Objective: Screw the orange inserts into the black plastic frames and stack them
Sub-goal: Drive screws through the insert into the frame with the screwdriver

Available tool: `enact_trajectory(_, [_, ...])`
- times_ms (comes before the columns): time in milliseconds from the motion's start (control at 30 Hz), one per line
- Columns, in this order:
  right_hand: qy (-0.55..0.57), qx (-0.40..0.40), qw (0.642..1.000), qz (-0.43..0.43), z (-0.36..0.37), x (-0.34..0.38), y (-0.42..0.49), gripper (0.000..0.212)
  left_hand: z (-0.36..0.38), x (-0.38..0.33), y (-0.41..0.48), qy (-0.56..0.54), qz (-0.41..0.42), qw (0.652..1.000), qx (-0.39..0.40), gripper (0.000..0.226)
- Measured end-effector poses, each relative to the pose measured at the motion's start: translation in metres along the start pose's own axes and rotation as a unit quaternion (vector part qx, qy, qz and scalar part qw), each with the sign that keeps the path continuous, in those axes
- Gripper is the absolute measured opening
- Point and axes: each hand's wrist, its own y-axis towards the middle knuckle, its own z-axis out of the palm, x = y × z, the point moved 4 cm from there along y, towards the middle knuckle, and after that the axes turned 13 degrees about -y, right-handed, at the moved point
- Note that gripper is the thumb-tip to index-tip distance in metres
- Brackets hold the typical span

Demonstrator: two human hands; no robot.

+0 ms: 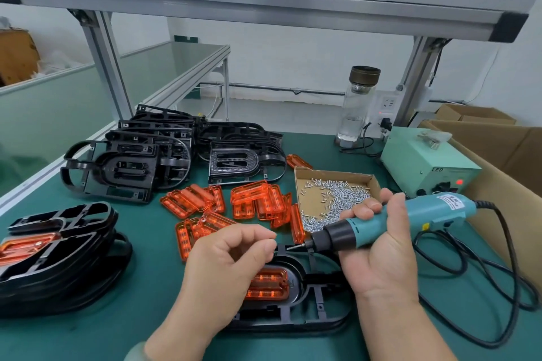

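Note:
A black plastic frame [308,313] lies on the green mat in front of me with an orange insert [268,284] seated in its oval recess. My right hand [378,252] grips a teal electric screwdriver [390,221], its bit pointing left above the frame's top edge. My left hand [225,267] hovers over the frame, thumb and forefinger pinched together just left of the bit tip; whether a screw sits between them I cannot tell. Loose orange inserts [252,202] lie in a heap behind. At the left stands a stack of finished frames [58,258].
A cardboard tray of small silver screws [334,196] sits behind the screwdriver. Bare black frames [176,152] are piled at the back. A green power box [425,161], a glass bottle [357,105], cables [498,287] and cardboard boxes [510,155] fill the right side.

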Motion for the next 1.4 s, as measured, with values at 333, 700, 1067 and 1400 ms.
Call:
enact_trajectory(333, [0.004,-0.004,1.000,0.010,-0.001,-0.001,0.000,0.026,0.009,-0.002,-0.002,0.116,0.063,0.991,0.020,0.023])
enact_trajectory(700, [0.000,0.004,1.000,0.007,0.001,-0.002,-0.002,0.024,0.011,0.000,-0.002,0.117,0.067,0.990,0.031,0.025])
enact_trajectory(1067, [0.006,0.013,1.000,0.010,0.002,-0.002,-0.003,0.023,0.012,-0.001,-0.003,0.128,0.064,0.989,0.035,0.022])
enact_trajectory(1400, [-0.013,0.022,1.000,-0.007,0.002,-0.002,-0.004,0.024,0.012,0.001,-0.002,0.124,0.052,0.990,0.037,0.014])
